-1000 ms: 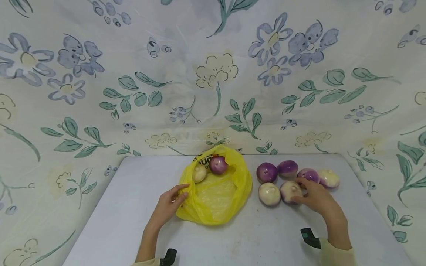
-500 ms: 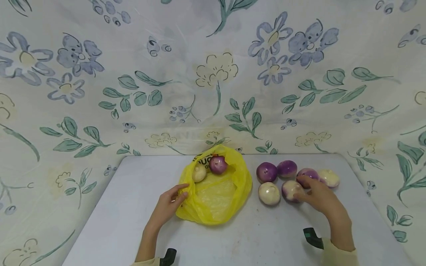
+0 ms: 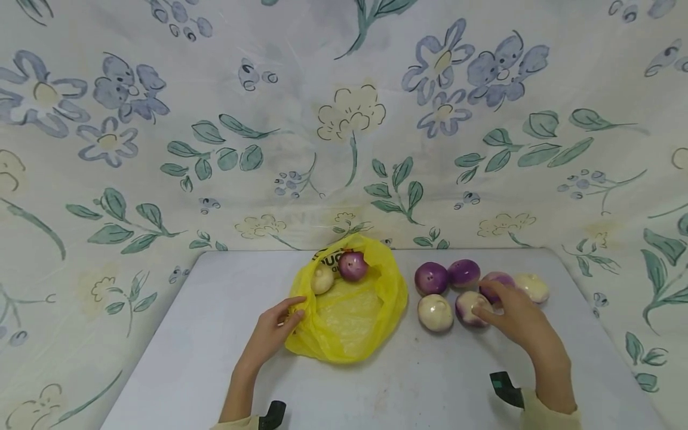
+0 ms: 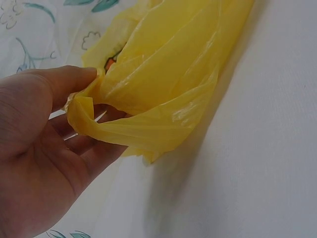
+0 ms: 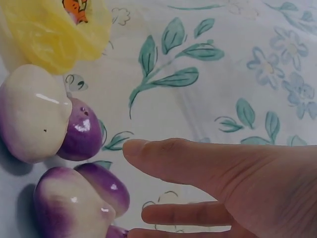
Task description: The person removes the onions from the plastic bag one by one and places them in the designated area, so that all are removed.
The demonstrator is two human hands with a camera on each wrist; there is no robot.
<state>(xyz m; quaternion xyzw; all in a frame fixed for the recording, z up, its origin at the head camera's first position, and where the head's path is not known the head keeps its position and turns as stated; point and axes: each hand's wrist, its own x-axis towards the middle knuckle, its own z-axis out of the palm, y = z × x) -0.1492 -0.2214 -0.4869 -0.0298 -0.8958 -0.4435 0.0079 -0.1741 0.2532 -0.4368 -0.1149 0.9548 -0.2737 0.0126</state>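
A yellow plastic bag point(image 3: 349, 328) stands with its mouth spread wide on the white table. Inside it lie a pale turnip point(image 3: 322, 279) and a purple turnip point(image 3: 352, 266). My left hand point(image 3: 271, 331) pinches the bag's left rim between thumb and fingers, as the left wrist view confirms. On the right, my right hand point(image 3: 518, 316) hovers over the turnip group, thumb and fingers extended and spread. Beneath its thumb sits a white-and-purple turnip point(image 3: 470, 308); the forefinger is near a purple turnip point(image 3: 497, 285) behind. Whether they touch I cannot tell.
Beside them are a white turnip point(image 3: 435, 313), two deep purple turnips, one point(image 3: 431, 278) nearer the bag and one point(image 3: 464, 273) behind, plus a pale turnip point(image 3: 531, 288) at the far right. A flowered cloth point(image 3: 349, 197) hangs along the table's back edge.
My right hand has shifted slightly right and toward me. The white-and-purple turnip has moved a little right, leaving a small gap to the white one. My left hand holds still.
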